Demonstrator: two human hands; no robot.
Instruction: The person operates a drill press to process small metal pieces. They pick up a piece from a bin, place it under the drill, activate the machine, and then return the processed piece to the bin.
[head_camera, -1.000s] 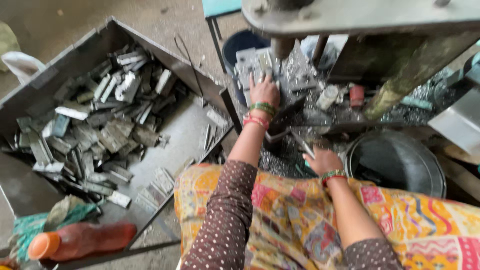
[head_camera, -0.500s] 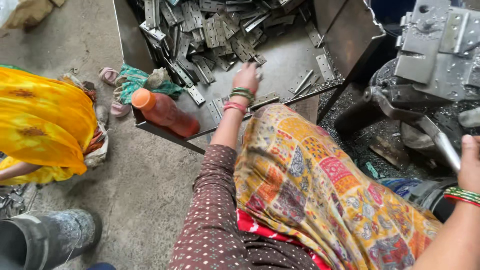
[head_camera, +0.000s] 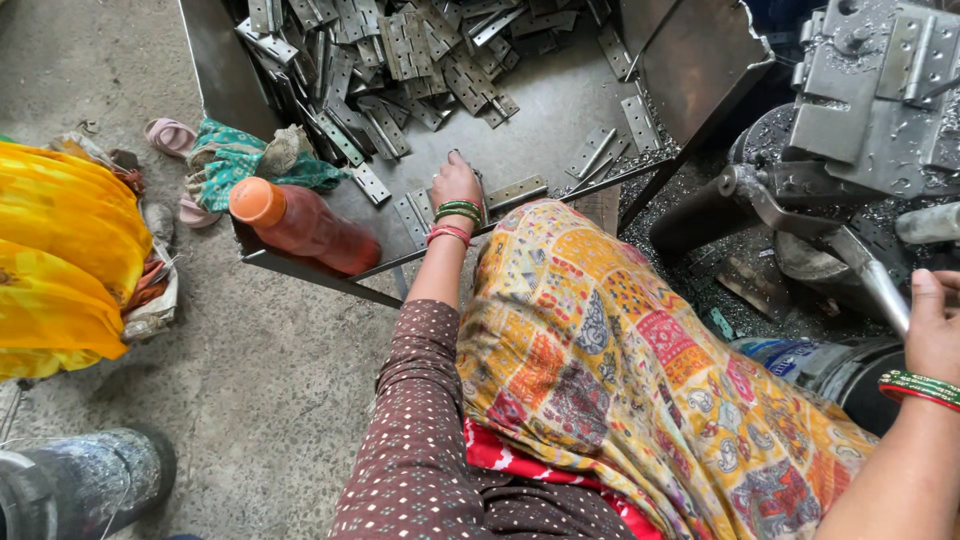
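Since half a second ago, left hand (head_camera: 457, 185) drops from tray's near edge onto hinge plate (head_camera: 516, 191) beside it; fingers seemingly closing, grip unclear. Right hand (head_camera: 935, 325) wraps press lever (head_camera: 868, 268). Risk: sharp plate edges cut fingers; bottle (head_camera: 300, 225) at near-left corner tips.

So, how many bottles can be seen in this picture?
1. The orange-capped bottle lies at the near corner of the metal tray, left of the left hand. Others may be hidden.
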